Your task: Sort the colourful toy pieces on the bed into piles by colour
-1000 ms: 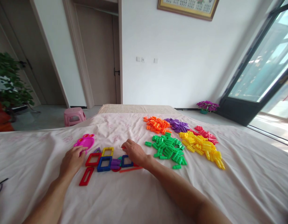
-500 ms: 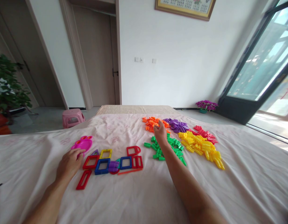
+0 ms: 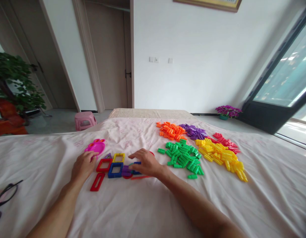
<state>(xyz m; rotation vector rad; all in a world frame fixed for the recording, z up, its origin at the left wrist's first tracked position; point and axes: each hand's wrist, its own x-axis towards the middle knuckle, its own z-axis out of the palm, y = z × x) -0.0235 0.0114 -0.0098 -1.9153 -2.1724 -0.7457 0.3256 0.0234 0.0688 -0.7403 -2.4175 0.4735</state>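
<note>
My left hand (image 3: pixel 83 165) is closed at the near rim of a pink paw-shaped dish (image 3: pixel 99 148), its fingertips over the edge. My right hand (image 3: pixel 148 162) hovers over the right part of a row of magnetic tiles, thumb and forefinger apart, with nothing visible between them. It hides several of those tiles. In the row I see a yellow square frame (image 3: pixel 118 158), a blue square frame (image 3: pixel 115 170), a red square frame (image 3: pixel 104 165), a purple triangle (image 3: pixel 108 155) and ribbed purple pieces (image 3: pixel 126 171). A red rectangular frame (image 3: pixel 97 182) lies below, at the left.
Heaps of small plastic pieces lie to the right: orange (image 3: pixel 171 131), purple (image 3: pixel 194 132), green (image 3: pixel 184 155), yellow (image 3: pixel 221 154) and red (image 3: pixel 226 142). Black-framed glasses (image 3: pixel 9 191) rest at the left on the wrinkled cloth (image 3: pixel 153 211). A pink stool (image 3: pixel 85 121) stands beyond.
My right hand has moved from the orange heap left and nearer, over the magnetic tiles, and its fingers have spread. My left hand stays at the pink dish. The view has shifted slightly left.
</note>
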